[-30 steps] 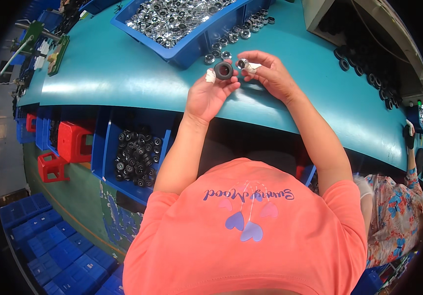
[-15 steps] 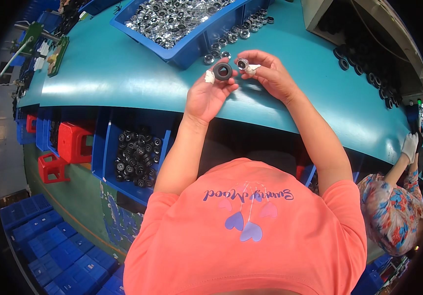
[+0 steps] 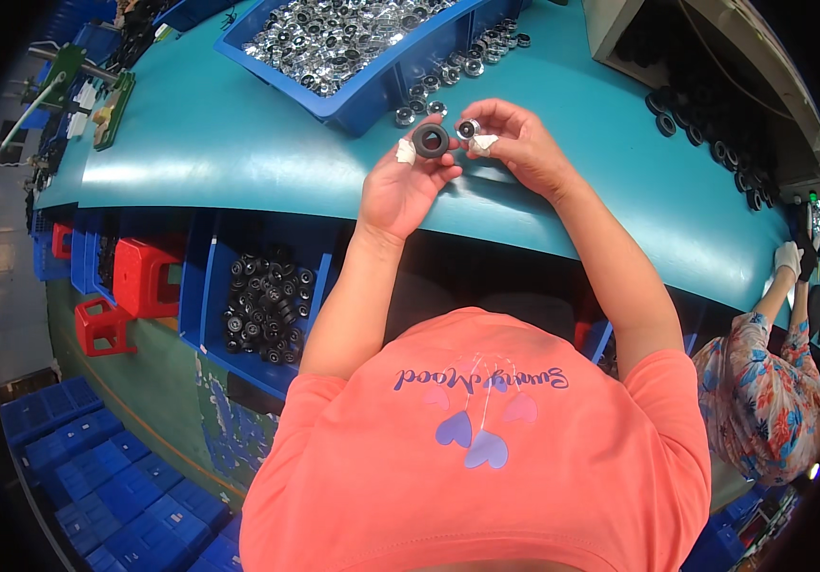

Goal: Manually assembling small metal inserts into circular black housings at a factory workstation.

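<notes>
While the left grip (image 3: 402, 193) clasps a black ring (image 3: 418, 140), the right grip (image 3: 532, 154) pinches a silvery wheel (image 3: 468, 129).

A coral short-slv. T-shirt (image 3: 476, 505) is worn, printed w/ purple & pink hearts (image 3: 488, 451) + dk. lettering (image 3: 469, 378). White thumb wraps (image 3: 405, 151) are worn, L hand (image 3: 402, 195) & R hand (image 3: 529, 157).

Ring (image 3: 419, 142) — matt, hub (image 3: 468, 129) — shiny, tabletop (image 3: 238, 143) glossy
</notes>
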`<state>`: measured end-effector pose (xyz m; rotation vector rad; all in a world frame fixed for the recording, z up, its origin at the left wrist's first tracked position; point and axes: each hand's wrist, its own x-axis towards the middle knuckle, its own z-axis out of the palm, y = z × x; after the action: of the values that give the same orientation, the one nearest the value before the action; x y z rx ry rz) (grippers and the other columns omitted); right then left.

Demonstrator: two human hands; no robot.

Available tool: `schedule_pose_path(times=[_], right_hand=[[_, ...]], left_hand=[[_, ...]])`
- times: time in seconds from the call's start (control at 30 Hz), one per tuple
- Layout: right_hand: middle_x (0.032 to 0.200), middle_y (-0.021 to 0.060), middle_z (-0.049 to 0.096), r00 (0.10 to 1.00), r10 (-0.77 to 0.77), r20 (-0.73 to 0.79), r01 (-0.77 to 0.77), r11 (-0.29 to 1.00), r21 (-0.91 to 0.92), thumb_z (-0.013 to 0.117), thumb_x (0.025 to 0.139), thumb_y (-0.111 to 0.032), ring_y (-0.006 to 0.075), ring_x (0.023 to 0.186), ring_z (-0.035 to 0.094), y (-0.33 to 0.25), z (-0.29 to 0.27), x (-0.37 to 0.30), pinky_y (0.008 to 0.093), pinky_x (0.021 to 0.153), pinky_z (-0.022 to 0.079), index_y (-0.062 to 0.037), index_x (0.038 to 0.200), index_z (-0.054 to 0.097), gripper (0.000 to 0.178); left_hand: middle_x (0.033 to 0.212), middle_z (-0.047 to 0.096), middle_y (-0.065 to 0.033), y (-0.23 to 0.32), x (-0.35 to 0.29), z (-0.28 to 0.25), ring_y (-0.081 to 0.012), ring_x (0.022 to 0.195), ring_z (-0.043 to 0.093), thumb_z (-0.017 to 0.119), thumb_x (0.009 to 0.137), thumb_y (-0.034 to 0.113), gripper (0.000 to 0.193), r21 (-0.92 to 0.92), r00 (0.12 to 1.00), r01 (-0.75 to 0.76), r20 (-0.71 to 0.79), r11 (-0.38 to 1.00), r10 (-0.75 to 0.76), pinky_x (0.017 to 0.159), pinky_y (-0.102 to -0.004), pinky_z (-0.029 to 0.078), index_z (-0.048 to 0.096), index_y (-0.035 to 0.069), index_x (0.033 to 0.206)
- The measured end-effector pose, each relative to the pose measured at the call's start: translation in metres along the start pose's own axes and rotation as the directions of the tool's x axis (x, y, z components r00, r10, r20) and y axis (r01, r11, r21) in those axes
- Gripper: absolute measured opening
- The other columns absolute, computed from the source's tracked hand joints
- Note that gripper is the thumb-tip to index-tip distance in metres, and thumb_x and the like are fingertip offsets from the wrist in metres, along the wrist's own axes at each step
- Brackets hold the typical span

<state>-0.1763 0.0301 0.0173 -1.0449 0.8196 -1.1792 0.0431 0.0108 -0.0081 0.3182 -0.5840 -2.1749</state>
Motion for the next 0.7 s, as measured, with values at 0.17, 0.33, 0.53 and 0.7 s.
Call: schedule_pose_path(times=[0.17,0.33,0.53,0.7], right_hand=[[0.111,0.0066,0.068,0.999,0.0,-0.042,-0.004,0.997,-0.079,0.074,0.084,-0.007,0.0153,0.103,0.066,-0.0008,0.0054,-0.0003,0.0304,0.094,0.054,-0.0003,0.122,0.063,0.04],[0.111,0.0056,0.069,1.0,0.001,-0.02,-0.003,0.996,-0.089,0.075,0.084,-0.007,0.0143,0.103,0.066,-0.0002,0.0043,-0.0004,0.0304,0.094,0.054,-0.0008,0.121,0.064,0.039],[0.109,0.0031,0.069,1.0,-0.023,-0.013,0.022,0.992,-0.124,0.078,0.083,-0.008,0.0118,0.099,0.064,0.0021,0.0023,0.0009,0.0286,0.091,0.054,-0.0023,0.118,0.066,0.038],[0.107,0.0017,0.068,0.999,-0.029,-0.02,0.027,0.991,-0.13,0.078,0.082,-0.008,0.0102,0.095,0.063,0.0026,0.004,0.0006,0.0278,0.088,0.054,-0.0028,0.117,0.066,0.037]], left_hand=[[0.121,0.063,-0.0185,0.0002,-0.0008,-0.0013,-0.0225,0.1,0.062,0.049,0.106,0.03,0.05,0.0,1.0,-0.006,0.001,1.0,0.006,0.095,-0.0428,0.053,0.044,0.0,0.146],[0.12,0.063,-0.0172,-0.0004,-0.0007,-0.0021,-0.0221,0.1,0.062,0.051,0.105,0.031,0.051,0.006,1.0,-0.009,-0.003,1.0,0.009,0.094,-0.0424,0.053,0.045,0.001,0.146],[0.12,0.063,-0.0161,-0.0005,-0.0005,-0.0017,-0.0217,0.099,0.062,0.052,0.105,0.03,0.05,-0.002,1.0,-0.006,-0.006,1.0,0.006,0.093,-0.0421,0.054,0.046,0.001,0.145],[0.12,0.063,-0.0164,-0.0009,-0.0007,-0.0024,-0.0217,0.099,0.062,0.051,0.105,0.03,0.05,-0.006,1.0,-0.008,-0.004,1.0,0.008,0.093,-0.042,0.054,0.045,0.001,0.145]])
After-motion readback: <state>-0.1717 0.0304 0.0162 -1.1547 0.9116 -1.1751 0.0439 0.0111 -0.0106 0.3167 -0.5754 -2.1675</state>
